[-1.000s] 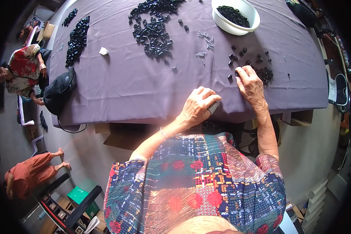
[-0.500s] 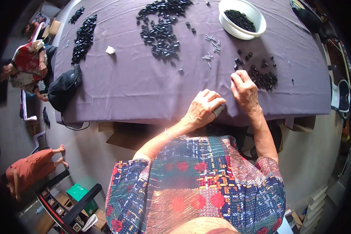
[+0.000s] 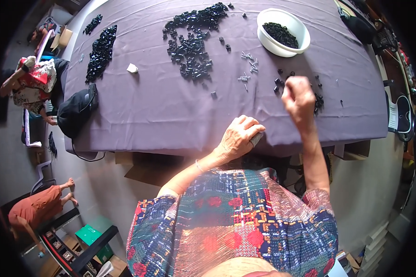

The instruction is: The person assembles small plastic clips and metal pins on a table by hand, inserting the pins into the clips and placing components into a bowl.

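My left hand rests at the near edge of the cloth-covered table, its fingers curled round a small grey object that shows only beside the thumb. Farther right, my right hand is over a loose pile of small black parts and hides most of it. Its fingers are bent together and a little blurred; whatever they hold is hidden. A few black pieces lie just left of that hand. Beyond them are several thin silver pins.
A white bowl of black parts stands at the far right. Black pieces spread over the far middle and left. A white lump lies between them. A black cap hangs at the left corner. Other people are at the left.
My right hand has moved up and to the right, over the black pile. My left hand keeps its hold on the grey object. The view has tilted slightly.
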A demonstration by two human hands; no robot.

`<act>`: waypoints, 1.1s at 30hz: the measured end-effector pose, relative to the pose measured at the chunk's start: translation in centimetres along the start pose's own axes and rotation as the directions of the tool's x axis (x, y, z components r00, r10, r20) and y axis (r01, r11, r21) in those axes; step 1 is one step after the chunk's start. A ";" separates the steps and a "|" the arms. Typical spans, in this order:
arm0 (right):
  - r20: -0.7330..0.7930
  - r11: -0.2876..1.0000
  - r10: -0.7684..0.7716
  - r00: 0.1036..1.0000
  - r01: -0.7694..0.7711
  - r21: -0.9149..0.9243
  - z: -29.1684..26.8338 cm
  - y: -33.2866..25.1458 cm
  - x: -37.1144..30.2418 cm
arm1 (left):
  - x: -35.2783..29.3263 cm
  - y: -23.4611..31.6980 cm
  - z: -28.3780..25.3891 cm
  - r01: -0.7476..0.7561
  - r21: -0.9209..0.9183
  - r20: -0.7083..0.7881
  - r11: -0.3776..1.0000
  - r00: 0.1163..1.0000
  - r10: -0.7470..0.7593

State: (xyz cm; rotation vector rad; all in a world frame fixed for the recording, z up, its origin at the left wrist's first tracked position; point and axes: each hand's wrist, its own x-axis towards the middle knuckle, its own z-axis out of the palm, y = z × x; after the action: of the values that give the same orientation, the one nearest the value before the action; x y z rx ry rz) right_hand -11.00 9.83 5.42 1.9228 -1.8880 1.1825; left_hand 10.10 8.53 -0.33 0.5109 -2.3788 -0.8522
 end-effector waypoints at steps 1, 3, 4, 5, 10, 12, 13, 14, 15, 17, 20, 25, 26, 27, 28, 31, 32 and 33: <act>-0.072 0.999 -0.029 0.997 0.026 -0.043 -0.4 0.2 2.0 | 0.0 0.1 -0.1 0.007 0.013 0.023 1.000 1.000 -0.007; -0.130 0.994 -0.042 0.991 0.029 -0.105 -0.8 1.3 5.7 | 0.2 0.6 -0.5 -0.021 0.007 0.012 1.000 1.000 0.021; -0.143 0.995 -0.035 0.989 0.022 -0.093 -1.0 2.2 7.4 | 0.4 0.8 -0.5 -0.053 -0.002 0.002 0.999 0.999 0.053; -0.145 0.997 -0.026 0.989 0.015 -0.075 -0.5 3.3 8.9 | 0.5 0.6 -0.5 -0.055 -0.015 0.007 0.998 0.998 0.055; -0.063 0.991 0.098 0.993 -0.103 -0.083 0.0 6.6 9.5 | 0.1 0.6 -0.8 -0.096 0.016 0.198 0.995 0.976 0.091; -0.051 0.993 0.021 0.998 -0.027 -0.117 -1.2 6.0 7.5 | 0.1 0.5 -1.0 -0.087 0.013 0.195 0.996 0.977 0.083; -0.046 0.992 0.031 0.998 -0.036 -0.122 -1.8 6.1 6.0 | 0.2 0.5 -1.0 -0.084 0.016 0.190 0.996 0.979 0.080; 0.007 0.989 0.096 0.995 -0.095 -0.114 -2.1 6.3 4.1 | 0.2 0.6 -1.0 -0.082 0.018 0.193 0.996 0.978 0.077; 0.054 0.981 0.163 0.985 -0.156 -0.113 -2.2 6.3 2.2 | 0.2 0.6 -1.0 -0.087 0.008 0.203 0.996 0.976 0.083; 0.144 0.971 0.198 0.970 -0.174 -0.165 -1.9 6.0 -1.2 | 0.4 0.5 -1.1 -0.088 0.007 0.201 0.996 0.976 0.085; 0.211 0.957 0.215 0.953 -0.163 -0.239 -0.5 3.8 -5.1 | 0.6 0.4 -1.0 -0.086 0.010 0.216 0.996 0.973 0.082; 0.169 0.981 0.077 0.983 -0.044 -0.190 1.2 1.6 -6.7 | 0.7 0.8 -1.1 -0.077 0.033 0.224 0.997 0.972 0.067; 0.180 0.982 0.065 0.981 -0.031 -0.187 1.1 1.2 -6.7 | 0.7 0.9 -1.1 -0.075 0.040 0.222 0.996 0.973 0.065; 0.192 0.983 0.051 0.980 -0.015 -0.182 0.9 0.8 -6.6 | 0.6 0.8 -1.1 -0.073 0.049 0.219 0.996 0.974 0.060; 0.204 0.984 0.039 0.978 -0.002 -0.180 0.6 0.6 -6.7 | 0.7 0.9 -1.1 -0.074 0.047 0.223 0.996 0.973 0.062; 0.198 0.992 0.002 0.980 0.023 -0.123 -0.6 0.9 -7.3 | 0.7 1.0 -1.3 -0.075 0.058 0.243 0.996 0.968 0.058; 0.180 0.991 0.016 0.983 0.009 -0.135 -1.2 1.1 -7.3 | 0.7 1.0 -1.3 -0.068 0.056 0.242 0.996 0.969 0.053; 0.141 0.984 0.042 0.989 -0.017 -0.175 -1.6 1.5 -7.4 | 0.7 1.0 -1.2 -0.062 0.052 0.242 0.997 0.969 0.048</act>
State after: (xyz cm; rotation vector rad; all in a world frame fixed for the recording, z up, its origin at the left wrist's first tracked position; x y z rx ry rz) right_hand -12.01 16.12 1.12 1.9375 -2.0232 0.8738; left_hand 10.13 8.34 1.36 0.3799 -2.6330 -0.8631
